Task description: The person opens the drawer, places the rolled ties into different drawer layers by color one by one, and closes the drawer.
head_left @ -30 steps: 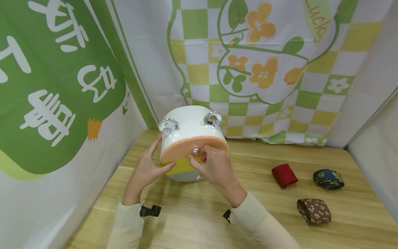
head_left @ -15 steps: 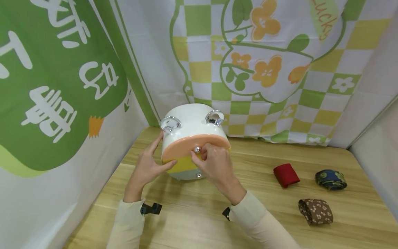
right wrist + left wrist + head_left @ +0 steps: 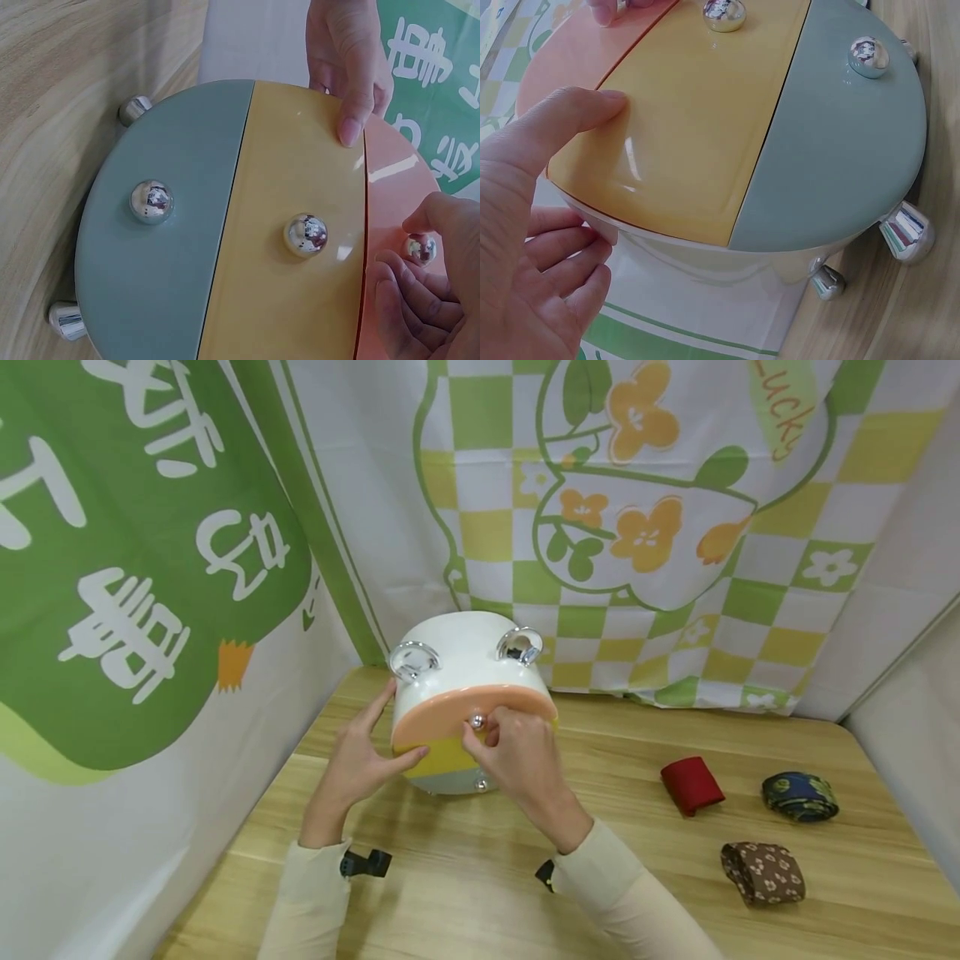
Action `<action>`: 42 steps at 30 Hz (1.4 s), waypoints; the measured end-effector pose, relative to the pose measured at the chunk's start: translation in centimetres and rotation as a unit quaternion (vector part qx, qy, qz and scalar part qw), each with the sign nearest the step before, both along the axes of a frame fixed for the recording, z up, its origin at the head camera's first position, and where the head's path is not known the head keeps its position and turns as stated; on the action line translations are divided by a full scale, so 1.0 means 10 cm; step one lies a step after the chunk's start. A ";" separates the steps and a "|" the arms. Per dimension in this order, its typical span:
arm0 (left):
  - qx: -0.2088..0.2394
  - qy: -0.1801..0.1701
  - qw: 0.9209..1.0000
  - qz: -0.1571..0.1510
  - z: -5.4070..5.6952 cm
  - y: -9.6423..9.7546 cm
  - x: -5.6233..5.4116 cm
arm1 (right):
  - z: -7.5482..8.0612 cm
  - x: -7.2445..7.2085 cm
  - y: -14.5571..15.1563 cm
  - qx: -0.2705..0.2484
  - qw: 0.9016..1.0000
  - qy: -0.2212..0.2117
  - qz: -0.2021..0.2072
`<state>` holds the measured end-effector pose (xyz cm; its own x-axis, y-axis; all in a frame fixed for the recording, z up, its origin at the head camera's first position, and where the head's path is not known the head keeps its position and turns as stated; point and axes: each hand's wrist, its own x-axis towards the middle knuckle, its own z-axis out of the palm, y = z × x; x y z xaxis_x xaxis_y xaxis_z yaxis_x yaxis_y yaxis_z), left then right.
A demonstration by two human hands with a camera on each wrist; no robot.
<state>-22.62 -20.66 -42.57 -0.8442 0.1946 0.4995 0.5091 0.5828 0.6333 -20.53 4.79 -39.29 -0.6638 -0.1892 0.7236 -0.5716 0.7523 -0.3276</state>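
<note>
The wood-grain table (image 3: 465, 902) carries a round three-drawer box (image 3: 468, 647) toward its back edge. The person's left hand (image 3: 362, 762) clasps its side, thumb on the yellow drawer (image 3: 697, 127); the right hand (image 3: 521, 756) is at the pink drawer (image 3: 435, 720). Off to the right lie a brown flowered roll (image 3: 763, 872), a blue-green patterned roll (image 3: 799, 796) and a red roll (image 3: 692, 785) of cloth. Smallest is the pink front's silver knob (image 3: 420, 250), held between right thumb and curled fingers.

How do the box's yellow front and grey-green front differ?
The yellow front is a band with two long straight edges; the grey-green front has one straight edge, the rest curved.
Yellow sits in the middle, grey-green next to the metal feet.
The thumb of the left hand rests on yellow; no hand touches grey-green.
Both are glossy, each with one silver knob.
</note>
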 end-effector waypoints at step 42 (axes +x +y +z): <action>-0.003 -0.011 1.000 -0.016 0.00 -0.03 0.00 | 0.04 0.29 0.07 0.009 1.000 0.000 0.017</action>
<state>-22.59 -20.96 -42.55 -0.8487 0.2243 0.4790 0.5127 0.5710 0.6411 -17.61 5.50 -38.94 -0.6567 -0.2241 0.7201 -0.5968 0.7382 -0.3145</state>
